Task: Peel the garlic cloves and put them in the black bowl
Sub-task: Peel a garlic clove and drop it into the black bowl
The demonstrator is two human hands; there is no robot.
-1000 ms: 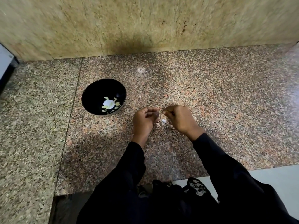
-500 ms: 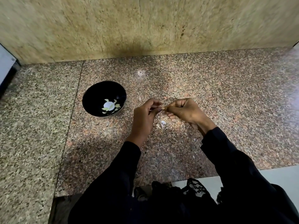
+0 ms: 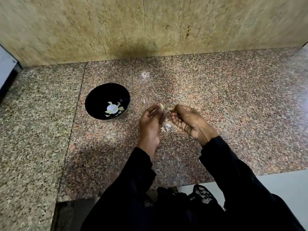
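A black bowl [image 3: 93,100] with a white flower pattern inside sits on the granite counter, left of my hands. My left hand [image 3: 151,124] pinches a pale garlic clove [image 3: 161,106] at its fingertips. Just to the right, my right hand [image 3: 188,120] pinches a thin strip of garlic skin [image 3: 170,108] between thumb and fingers. The two hands are a small gap apart. Bits of white peel [image 3: 167,126] lie on the counter below and between them.
A speckled granite counter [image 3: 216,97] runs back to a beige stone wall [image 3: 150,27]. A grey object [image 3: 6,72] stands at the far left edge. The counter's front edge [image 3: 233,174] is near my body, with pale floor beyond.
My hands have drawn slightly apart, the right one coming away with a strip of skin. The clove now shows at my left fingertips.
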